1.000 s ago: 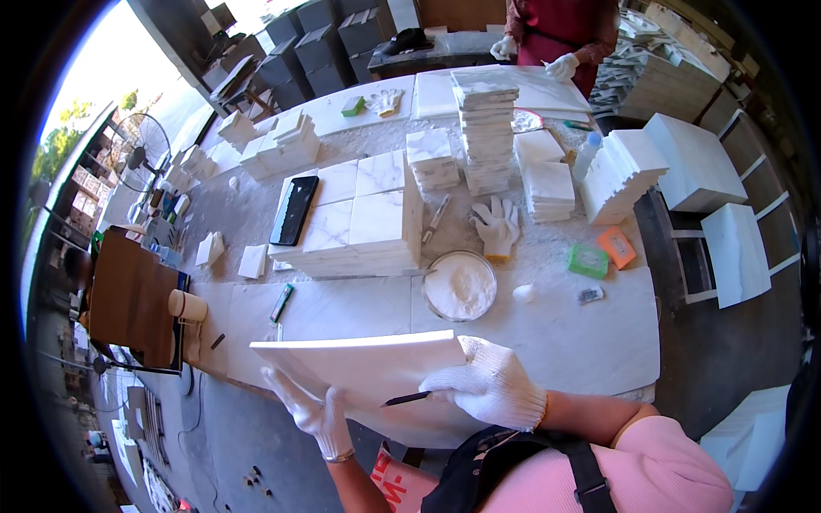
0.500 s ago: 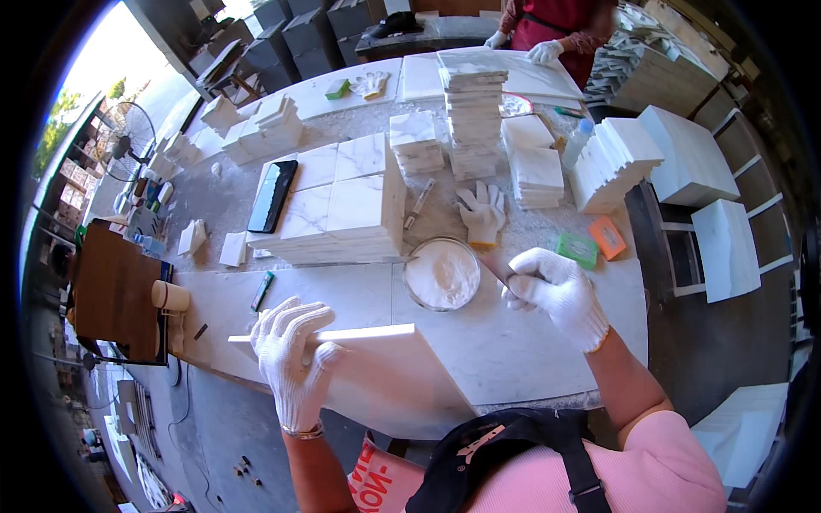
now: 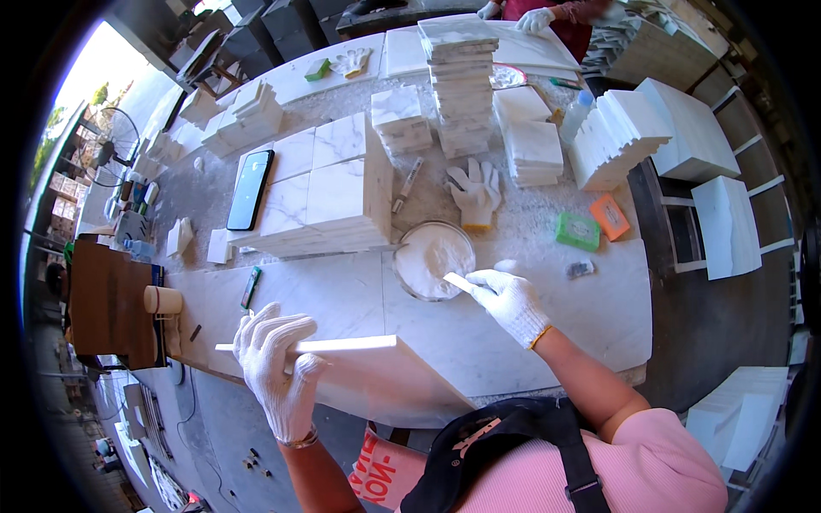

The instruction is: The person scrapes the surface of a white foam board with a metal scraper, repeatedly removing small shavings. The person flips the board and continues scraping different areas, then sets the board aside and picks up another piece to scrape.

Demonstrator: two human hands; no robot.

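Note:
In my left hand [image 3: 278, 368] is a white stone tile [image 3: 376, 376], gripped at its upper edge and tilted, with its lower part near my lap. My gloved right hand [image 3: 509, 299] pinches a thin flat scraper [image 3: 459, 282]. The scraper's tip reaches over the near right rim of a round glass dish [image 3: 402, 286], which holds white powder or paste [image 3: 432, 256]; whether it touches the white stuff I cannot tell. Beyond the dish lies an empty white glove [image 3: 475, 195] beside a marker pen [image 3: 408, 184].
Stacked marble tiles [image 3: 342, 192] fill the table's middle, a phone [image 3: 251, 190] on top. A tall tile stack [image 3: 459, 94] stands farther back. Green [image 3: 578, 231] and orange [image 3: 609, 216] blocks lie at right. Across the table is another person's gloved hand [image 3: 536, 20].
My right hand has moved left and down, bringing the scraper to the dish. A small dark packet now shows where that hand was. My left hand still holds the tile, and the view has shifted slightly.

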